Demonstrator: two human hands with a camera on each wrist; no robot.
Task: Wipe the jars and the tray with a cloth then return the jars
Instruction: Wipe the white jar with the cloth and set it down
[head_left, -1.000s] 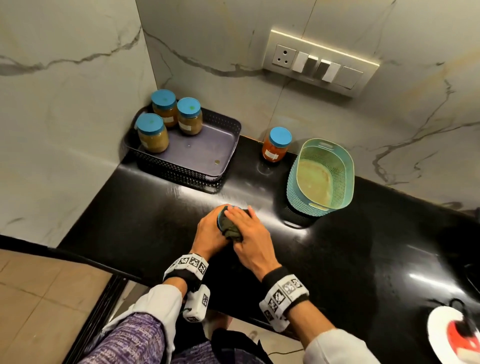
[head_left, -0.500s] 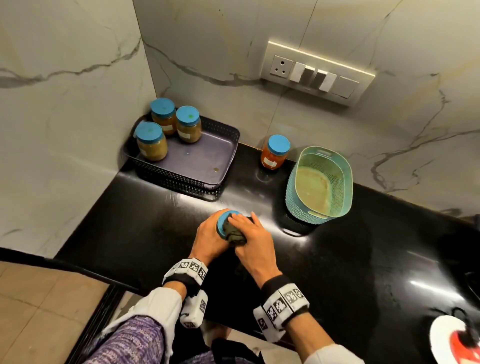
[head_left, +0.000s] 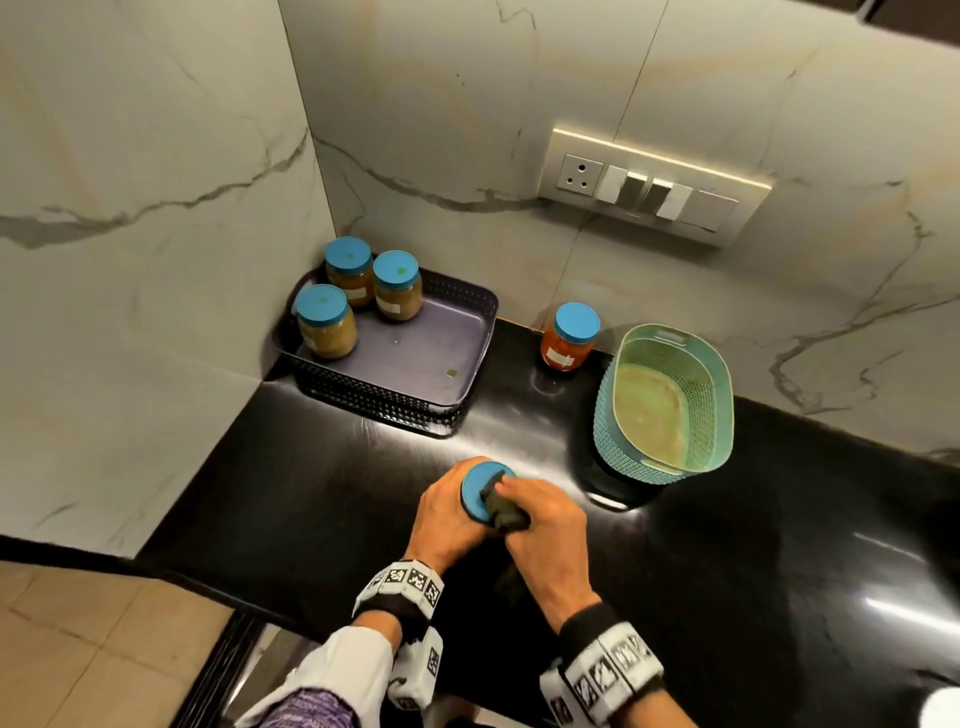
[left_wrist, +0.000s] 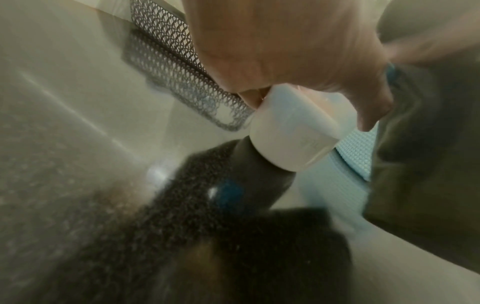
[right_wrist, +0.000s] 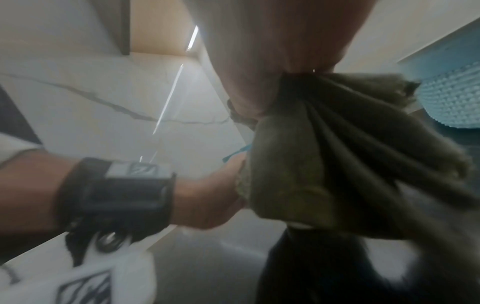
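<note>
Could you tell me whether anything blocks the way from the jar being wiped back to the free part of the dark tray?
Nothing visible does. The held jar, gripped by the left hand and wiped with the cloth in the right hand, faces bare black counter up to the tray. The three jars there crowd its far left corner.

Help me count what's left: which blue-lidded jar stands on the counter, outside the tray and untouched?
The orange-filled jar, standing alone by the wall between the black tray and the teal basket; three brownish jars sit inside the tray.
</note>
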